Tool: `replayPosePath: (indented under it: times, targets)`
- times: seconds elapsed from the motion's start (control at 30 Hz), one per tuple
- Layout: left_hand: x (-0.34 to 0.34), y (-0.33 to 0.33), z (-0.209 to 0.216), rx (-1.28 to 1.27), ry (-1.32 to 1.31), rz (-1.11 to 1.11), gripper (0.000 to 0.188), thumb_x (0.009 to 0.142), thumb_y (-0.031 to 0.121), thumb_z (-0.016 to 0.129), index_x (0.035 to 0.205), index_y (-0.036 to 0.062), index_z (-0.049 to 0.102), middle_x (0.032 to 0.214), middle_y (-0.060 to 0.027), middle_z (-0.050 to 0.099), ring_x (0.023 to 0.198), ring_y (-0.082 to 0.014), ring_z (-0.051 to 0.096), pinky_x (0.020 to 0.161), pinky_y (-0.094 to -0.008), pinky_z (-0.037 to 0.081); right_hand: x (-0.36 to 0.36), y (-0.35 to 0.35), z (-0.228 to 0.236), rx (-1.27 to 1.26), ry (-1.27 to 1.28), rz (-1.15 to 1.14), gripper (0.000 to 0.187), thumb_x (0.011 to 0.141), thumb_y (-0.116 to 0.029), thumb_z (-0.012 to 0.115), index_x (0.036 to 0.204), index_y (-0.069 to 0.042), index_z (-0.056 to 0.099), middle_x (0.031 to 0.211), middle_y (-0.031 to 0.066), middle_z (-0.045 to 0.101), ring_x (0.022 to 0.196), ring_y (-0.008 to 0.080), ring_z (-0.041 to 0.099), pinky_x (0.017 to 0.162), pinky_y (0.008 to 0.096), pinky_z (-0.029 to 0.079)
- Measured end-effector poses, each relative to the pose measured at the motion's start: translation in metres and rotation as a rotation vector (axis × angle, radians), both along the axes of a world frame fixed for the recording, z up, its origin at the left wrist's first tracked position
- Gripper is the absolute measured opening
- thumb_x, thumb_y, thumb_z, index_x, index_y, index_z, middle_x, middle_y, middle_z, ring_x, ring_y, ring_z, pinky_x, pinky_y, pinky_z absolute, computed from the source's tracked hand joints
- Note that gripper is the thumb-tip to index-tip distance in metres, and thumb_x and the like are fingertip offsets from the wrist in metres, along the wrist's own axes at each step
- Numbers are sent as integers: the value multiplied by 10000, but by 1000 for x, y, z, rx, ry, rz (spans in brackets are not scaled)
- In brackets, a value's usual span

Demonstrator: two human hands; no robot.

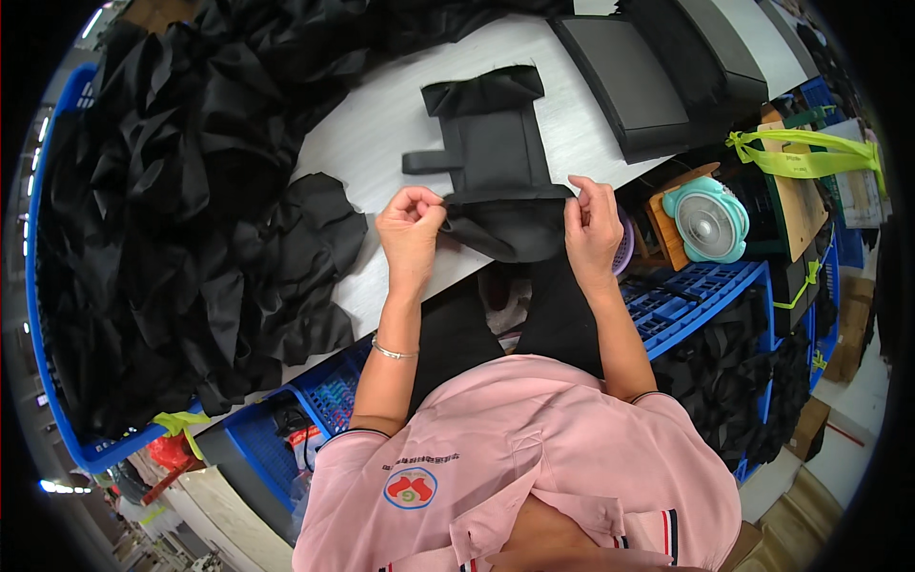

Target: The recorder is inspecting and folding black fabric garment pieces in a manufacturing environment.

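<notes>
A sewn piece of black fabric (pixel 496 153) lies on the white table in front of me, with a short strap (pixel 429 162) sticking out on its left side. Its near part is folded along a straight band, and a rounded flap droops over the table's front edge. My left hand (pixel 410 224) is closed in a pinch on the left end of that band. At the other end, my right hand (pixel 593 229) grips the fabric's edge between thumb and fingers. Between the two hands the band is stretched nearly straight.
A large heap of black fabric pieces (pixel 191 191) fills a blue basket (pixel 43 286) at the left. Stacked black panels (pixel 624 81) lie at the back right of the table (pixel 381 105). Right of me are a turquoise fan (pixel 707 219) and a blue crate (pixel 705 296).
</notes>
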State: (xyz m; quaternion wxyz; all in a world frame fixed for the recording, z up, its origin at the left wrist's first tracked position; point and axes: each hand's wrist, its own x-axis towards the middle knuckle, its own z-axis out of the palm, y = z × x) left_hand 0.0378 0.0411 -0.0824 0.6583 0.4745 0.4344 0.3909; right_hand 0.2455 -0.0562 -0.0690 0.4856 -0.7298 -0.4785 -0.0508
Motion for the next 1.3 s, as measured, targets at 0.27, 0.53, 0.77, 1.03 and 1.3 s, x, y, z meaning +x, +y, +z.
replayPosePath:
  times: [0.27, 0.53, 0.77, 1.03, 1.3]
  targets:
    - [27, -26, 9, 273, -56, 283, 312, 899, -14, 692, 1192, 13, 589, 1001, 0, 548, 754, -17, 533, 614, -150, 434, -19, 7, -3, -106, 137, 80, 287, 832, 19, 692, 1103, -55, 628, 937, 100, 580, 676, 248, 623, 624, 348, 519]
    - [-5, 2, 20, 509, 284, 416, 376, 809, -146, 558, 1144, 1, 644, 979, -6, 589, 716, -20, 479, 666, -165, 417, 17, 28, 9, -67, 101, 181, 259, 845, 77, 646, 1079, -35, 625, 910, 116, 583, 672, 277, 609, 602, 366, 491]
    - [-3, 7, 33, 755, 570, 360, 397, 815, 28, 724, 1203, 70, 652, 1279, -67, 598, 1118, -207, 547, 879, -326, 462, 73, 46, 23, 32, -362, 54, 308, 820, -64, 764, 1104, -47, 647, 1065, 118, 605, 938, 293, 623, 783, 376, 493]
    - [12, -32, 29, 656, 375, 395, 212, 888, 21, 691, 1099, 22, 679, 1148, -83, 673, 1020, -192, 610, 855, -306, 489, 156, 70, 11, -334, -359, -155, 344, 869, -287, 751, 1097, -36, 697, 1080, 112, 648, 1021, 318, 617, 863, 432, 510]
    - [30, -78, 11, 37, -122, -89, 284, 1002, 179, 638, 1218, -6, 642, 1168, -77, 657, 1014, -153, 625, 880, -282, 506, 120, 28, 49, -143, -579, -120, 186, 925, -188, 672, 826, -43, 611, 875, 98, 626, 836, 302, 639, 709, 404, 529]
